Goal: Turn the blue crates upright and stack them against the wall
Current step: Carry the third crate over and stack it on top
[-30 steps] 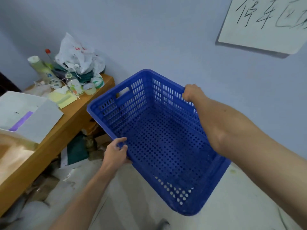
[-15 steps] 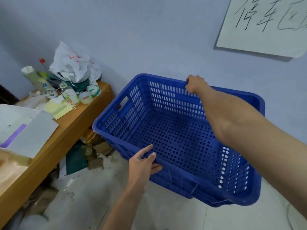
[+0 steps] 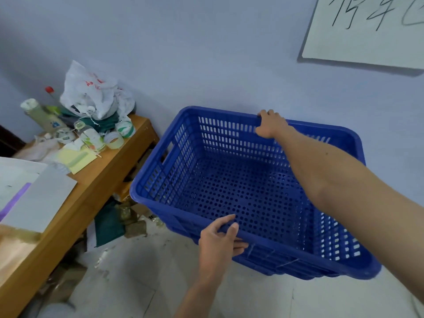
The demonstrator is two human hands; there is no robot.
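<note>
Now that the blue crate (image 3: 229, 191) has gone from tilted to level, mouth up, uprighting looks done. It hangs above the floor (image 3: 137, 283), far side near the wall (image 3: 206, 53), beside the tabletop (image 3: 91, 191). Left hand (image 3: 218, 242) fingers clamp near rim, right hand (image 3: 270, 125) fingers far rim. Set-down next.

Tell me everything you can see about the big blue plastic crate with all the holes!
The blue plastic crate is rectangular, upright and empty. Round holes dot its bottom, slots line its walls, and one end has a handle cutout. A thick rim runs round the top. The left hand grips the near rim, the right hand the far rim, beside the pale wall.
</note>
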